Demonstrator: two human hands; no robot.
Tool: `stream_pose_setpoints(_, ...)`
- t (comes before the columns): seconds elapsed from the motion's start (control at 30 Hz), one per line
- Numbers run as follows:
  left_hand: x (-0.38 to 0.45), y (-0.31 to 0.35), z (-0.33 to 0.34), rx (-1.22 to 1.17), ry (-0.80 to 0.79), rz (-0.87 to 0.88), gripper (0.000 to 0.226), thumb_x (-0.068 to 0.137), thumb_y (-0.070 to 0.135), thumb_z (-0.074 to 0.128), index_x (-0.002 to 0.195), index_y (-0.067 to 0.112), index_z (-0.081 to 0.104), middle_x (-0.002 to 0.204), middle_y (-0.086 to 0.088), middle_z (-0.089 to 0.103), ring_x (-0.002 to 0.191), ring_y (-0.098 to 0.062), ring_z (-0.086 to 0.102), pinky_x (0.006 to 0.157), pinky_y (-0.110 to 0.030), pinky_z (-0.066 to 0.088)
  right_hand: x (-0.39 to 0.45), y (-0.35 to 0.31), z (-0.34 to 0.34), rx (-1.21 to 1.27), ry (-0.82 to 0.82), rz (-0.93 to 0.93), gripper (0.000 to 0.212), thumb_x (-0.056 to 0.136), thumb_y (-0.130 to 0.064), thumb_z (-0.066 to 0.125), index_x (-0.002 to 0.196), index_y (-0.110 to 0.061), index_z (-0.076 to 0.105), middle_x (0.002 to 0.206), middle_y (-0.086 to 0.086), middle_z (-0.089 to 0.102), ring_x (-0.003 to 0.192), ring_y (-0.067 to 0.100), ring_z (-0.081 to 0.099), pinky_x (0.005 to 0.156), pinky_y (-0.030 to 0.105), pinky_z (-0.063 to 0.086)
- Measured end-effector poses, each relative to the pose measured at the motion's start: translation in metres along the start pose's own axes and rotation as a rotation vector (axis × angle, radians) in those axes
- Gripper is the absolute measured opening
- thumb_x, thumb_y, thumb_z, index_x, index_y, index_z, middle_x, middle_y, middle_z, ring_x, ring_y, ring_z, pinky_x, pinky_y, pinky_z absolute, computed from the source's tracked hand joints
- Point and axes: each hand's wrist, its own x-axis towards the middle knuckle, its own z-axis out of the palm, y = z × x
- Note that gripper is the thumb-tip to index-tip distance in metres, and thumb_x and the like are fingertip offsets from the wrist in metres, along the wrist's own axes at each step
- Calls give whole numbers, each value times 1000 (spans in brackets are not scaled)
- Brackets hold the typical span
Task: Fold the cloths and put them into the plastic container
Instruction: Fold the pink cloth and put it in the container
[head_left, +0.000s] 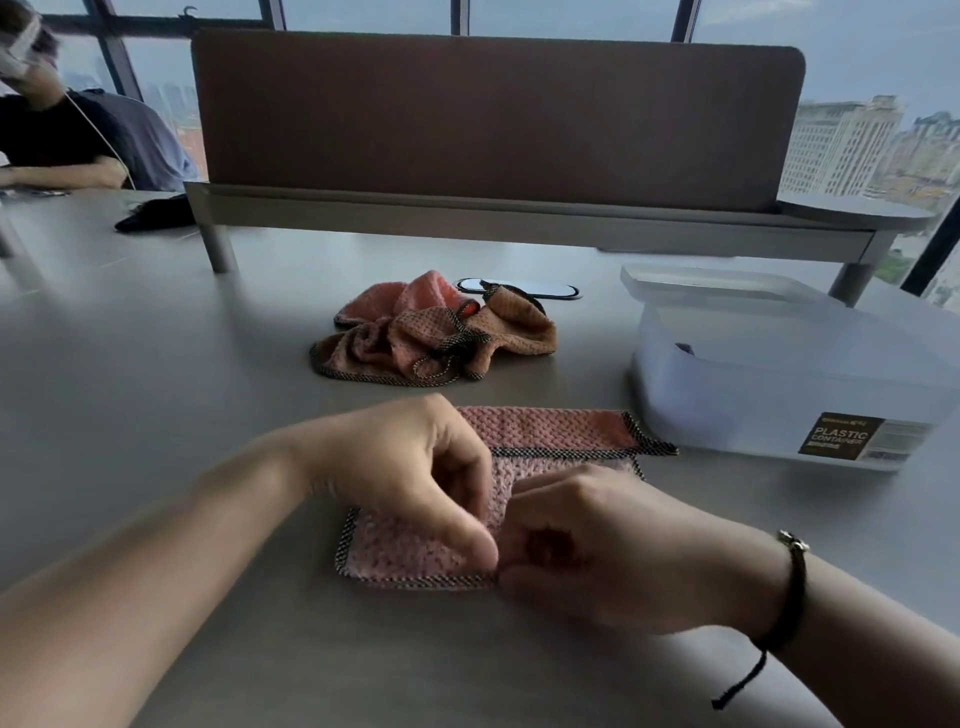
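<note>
A pink cloth (415, 551) with dark checked trim lies flat near the front edge of the tabletop (156, 322), partly folded, its far strip showing beyond the knuckles. Both hands sit on top of it, meeting over its near hem. The left hand (415, 478) comes in from the lower left with the wrist raised and the fingers curled down, its grip pinched shut on the cloth's near edge. The right hand (597, 545) comes in from the lower right, back of the hand up, a dark cord bracelet (792, 587) on the wrist; its grip is likewise closed on the same edge, thumb side touching the left fingertips.

Behind this cloth, toward the middle of the tabletop, a crumpled pile of cloths (436, 332) lies well apart from the hands; at least two can be told, one pink and one more orange-brown. One translucent plastic container (769, 384) stands at the right side of the tabletop, just beside the flat cloth's far right corner, its lid (717, 286) propped behind it. Something dark shows inside, too hidden to identify.
</note>
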Motion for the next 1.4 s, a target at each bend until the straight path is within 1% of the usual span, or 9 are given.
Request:
stream_pose_setpoints(0.17, 3, 5, 9, 116, -24, -40, 29, 64, 28, 93, 71, 17, 67, 62, 11, 59, 59, -1, 52, 55, -21, 41, 1, 3, 1, 120, 75, 95, 14, 88, -29, 65, 79, -23, 57, 71, -10, 55, 65, 6, 47, 56, 16, 35)
stream_pose_setpoints(0.27, 1, -6, 2, 20, 26, -47, 15, 75, 14, 85, 82, 18, 72, 75, 2, 71, 69, -6, 61, 64, -27, 49, 0, 7, -1, 202, 121, 149, 15, 87, -30, 69, 79, -22, 58, 64, -11, 55, 58, 3, 49, 53, 12, 33)
stream_pose_setpoints(0.43, -6, -23, -19, -59, 98, -76, 15, 78, 12, 78, 90, 21, 76, 87, -14, 76, 78, -15, 68, 73, -29, 54, -6, 9, -15, 165, 52, 179, 32, 76, -33, 77, 102, -35, 59, 69, -15, 59, 60, 2, 55, 53, 9, 36)
stream_pose_setpoints(0.6, -14, -32, -37, -125, 206, -107, 16, 72, 6, 85, 83, 16, 77, 76, -8, 74, 69, -11, 66, 62, -18, 51, -4, 35, -23, 194, 315, 309, 20, 82, -21, 74, 97, -32, 66, 57, -5, 61, 45, 4, 45, 46, 12, 33)
stream_pose_setpoints(0.73, -13, -37, -39, -7, 277, -182, 20, 67, 13, 90, 80, 17, 76, 66, 1, 70, 61, -5, 61, 56, -15, 46, -4, 47, -18, 184, 355, 414, 18, 79, -26, 77, 94, -31, 68, 60, -7, 65, 47, 0, 52, 47, 11, 36)
stream_pose_setpoints(0.9, -11, -42, -42, 71, 340, -232, 26, 63, 23, 92, 82, 19, 75, 75, -10, 75, 62, -15, 63, 52, -25, 48, -2, 51, -11, 54, 362, 499, 18, 79, -37, 76, 94, -35, 66, 71, -12, 67, 62, 3, 60, 57, 18, 46)
stream_pose_setpoints(1.07, -11, -42, -44, 289, 384, -208, 29, 56, 38, 94, 75, 30, 75, 60, 15, 63, 54, 1, 51, 51, -11, 36, -2, 47, -9, -164, 335, 497, 23, 80, -50, 68, 98, -38, 60, 86, -17, 60, 75, 9, 57, 63, 32, 50)
stream_pose_setpoints(1.23, -13, -40, -43, 327, 306, -194, 36, 47, 56, 91, 76, 39, 77, 82, 13, 67, 68, -1, 56, 63, -21, 45, -3, 36, -18, -324, 354, 507, 19, 80, -52, 67, 89, -36, 69, 88, -14, 49, 77, 9, 47, 60, 30, 47)
stream_pose_setpoints(1.4, -13, -26, -38, 32, 8, -242, 48, 54, 53, 86, 87, 18, 82, 77, -1, 79, 56, -7, 63, 55, -18, 49, -1, 13, -15, -360, 233, 534, 71, 72, -87, 31, 75, -25, 66, 73, -13, 61, 63, 6, 58, 57, 31, 54)
